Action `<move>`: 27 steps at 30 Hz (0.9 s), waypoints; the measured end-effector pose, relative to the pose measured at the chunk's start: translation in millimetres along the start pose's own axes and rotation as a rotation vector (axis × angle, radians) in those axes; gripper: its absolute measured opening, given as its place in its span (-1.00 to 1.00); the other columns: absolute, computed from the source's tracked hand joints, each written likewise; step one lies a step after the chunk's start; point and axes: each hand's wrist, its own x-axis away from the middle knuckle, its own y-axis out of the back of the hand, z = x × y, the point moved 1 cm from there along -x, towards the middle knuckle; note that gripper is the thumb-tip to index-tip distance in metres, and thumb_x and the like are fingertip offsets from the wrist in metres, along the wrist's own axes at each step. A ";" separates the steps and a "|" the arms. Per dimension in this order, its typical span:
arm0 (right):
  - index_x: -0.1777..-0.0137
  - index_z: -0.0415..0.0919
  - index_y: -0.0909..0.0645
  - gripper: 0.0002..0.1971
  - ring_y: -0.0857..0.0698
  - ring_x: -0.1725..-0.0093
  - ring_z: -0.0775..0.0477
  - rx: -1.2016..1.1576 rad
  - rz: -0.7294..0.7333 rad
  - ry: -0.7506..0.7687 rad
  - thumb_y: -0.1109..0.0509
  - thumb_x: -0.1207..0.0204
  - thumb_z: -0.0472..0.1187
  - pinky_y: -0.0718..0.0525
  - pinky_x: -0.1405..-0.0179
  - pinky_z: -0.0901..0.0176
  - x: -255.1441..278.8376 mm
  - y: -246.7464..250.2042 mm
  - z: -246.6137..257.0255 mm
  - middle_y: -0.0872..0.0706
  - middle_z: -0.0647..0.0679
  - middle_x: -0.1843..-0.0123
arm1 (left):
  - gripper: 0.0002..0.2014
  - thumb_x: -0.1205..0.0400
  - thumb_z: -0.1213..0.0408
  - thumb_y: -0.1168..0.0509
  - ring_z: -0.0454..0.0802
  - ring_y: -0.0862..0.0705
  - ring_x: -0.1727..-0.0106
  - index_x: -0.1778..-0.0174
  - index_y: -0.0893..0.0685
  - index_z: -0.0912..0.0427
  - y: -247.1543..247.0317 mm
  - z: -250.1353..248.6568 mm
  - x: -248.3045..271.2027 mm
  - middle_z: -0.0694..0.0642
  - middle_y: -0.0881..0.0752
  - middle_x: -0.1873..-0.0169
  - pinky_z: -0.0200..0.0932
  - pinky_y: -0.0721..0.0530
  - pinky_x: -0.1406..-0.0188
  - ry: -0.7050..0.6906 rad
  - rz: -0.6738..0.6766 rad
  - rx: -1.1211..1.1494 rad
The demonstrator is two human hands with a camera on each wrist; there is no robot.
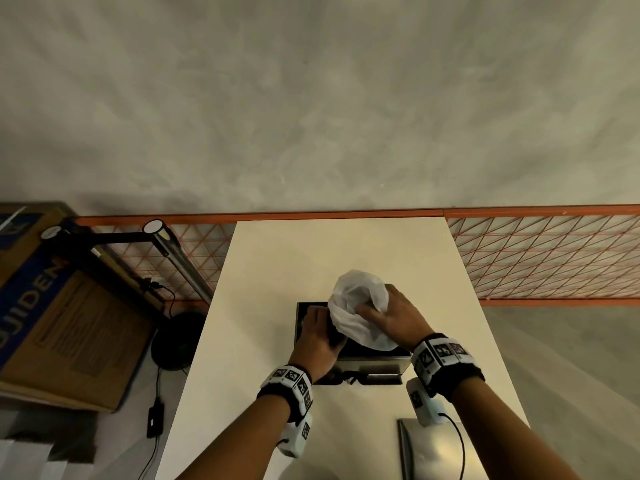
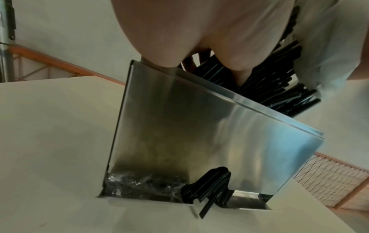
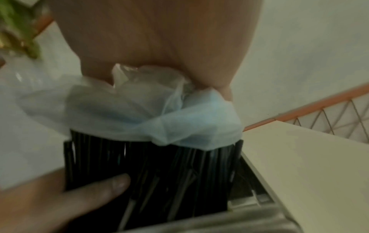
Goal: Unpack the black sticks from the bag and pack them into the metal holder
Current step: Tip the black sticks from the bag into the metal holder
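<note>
- Grey plaster wall [image 1: 311, 98] is filling the background; an orange mesh fence [image 1: 554, 258] is running behind a pale desk [image 1: 277, 258].
- Metal holder [image 1: 372, 363] is standing upright near the middle of the desk, open at the top, with a slot low in its front face.
- White bag [image 1: 360, 313] is hanging directly over the holder's open top, mouth down.
- Right hand [image 1: 394, 320] is gripping the bunched upper part of the bag; fingers are curled into the plastic.
- Black sticks [image 3: 151, 170] are protruding in a dense bundle from the bag's mouth down into the holder, directly below the right hand.
- Left hand [image 1: 317, 337] is resting at the holder's top left edge; its thumb [image 3: 95, 189] is pressing against the side of the bundle. Remaining fingers are hidden, so cannot tell whether they are curled round the sticks.
- Left wrist view: a few sticks are poking out through the front slot, beside crumpled clear wrapping [image 2: 139, 187].
- Cardboard box [image 1: 59, 306] is sitting left of the desk, well apart from the holder.
- Second metal piece [image 1: 433, 448] is lying at the near desk edge, under the right forearm.
</note>
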 end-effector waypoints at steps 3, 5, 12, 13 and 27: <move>-0.40 0.21 -0.41 -0.31 -0.60 -0.25 -0.11 0.142 0.000 -0.060 -0.11 -0.33 0.53 -0.59 -0.21 -0.23 -3.7 -12.5 -6.7 -0.56 0.04 -0.32 | -0.43 -0.64 0.02 -0.43 0.17 -0.57 -0.33 -0.47 -0.49 0.24 -0.2 -3.0 -0.4 0.21 -0.54 -0.29 0.04 -0.66 -0.34 0.014 0.007 0.008; -0.38 0.18 -0.42 -0.35 -0.60 -0.22 -0.13 0.162 -0.033 -0.073 -0.11 -0.37 0.49 -0.60 -0.17 -0.25 -5.2 -14.7 -10.2 -0.57 0.02 -0.27 | -0.39 -0.66 0.08 -0.45 0.07 -0.54 -0.42 -0.57 -0.44 0.25 -0.1 -3.7 -1.6 0.18 -0.49 -0.42 -0.11 -0.60 -0.41 0.034 0.019 0.032; -0.32 0.03 -0.56 -0.64 -0.67 -0.18 -0.13 -0.039 -0.101 0.005 -0.12 -0.64 0.09 -0.61 -0.14 -0.01 -8.7 -6.7 -4.3 -0.67 -0.02 -0.23 | -0.49 -0.71 -0.19 -0.26 0.02 -0.64 -0.32 -0.51 -0.48 -0.01 1.0 8.3 -10.5 0.05 -0.60 -0.32 0.10 -0.67 -0.34 0.151 0.075 0.158; -0.34 -0.01 -0.57 -0.69 -0.67 -0.19 -0.10 -0.096 -0.119 0.037 -0.15 -0.69 -0.03 -0.59 -0.13 0.08 -7.8 -5.5 -1.5 -0.69 -0.02 -0.24 | -0.50 -0.71 -0.23 -0.24 -0.01 -0.66 -0.31 -0.50 -0.49 -0.07 -0.3 15.9 -11.9 0.02 -0.63 -0.29 0.15 -0.68 -0.31 0.147 0.050 0.161; -0.28 -0.01 -0.57 -0.62 -0.65 -0.17 -0.20 0.039 -0.077 -0.060 -0.05 -0.63 0.09 -0.60 -0.16 -0.11 -9.0 -2.9 -17.3 -0.67 -0.08 -0.18 | -0.35 -0.59 -0.09 -0.46 -0.02 -0.55 -0.36 -0.53 -0.48 0.11 9.0 -0.6 -6.9 0.05 -0.48 -0.36 -0.13 -0.57 -0.42 0.074 0.040 0.068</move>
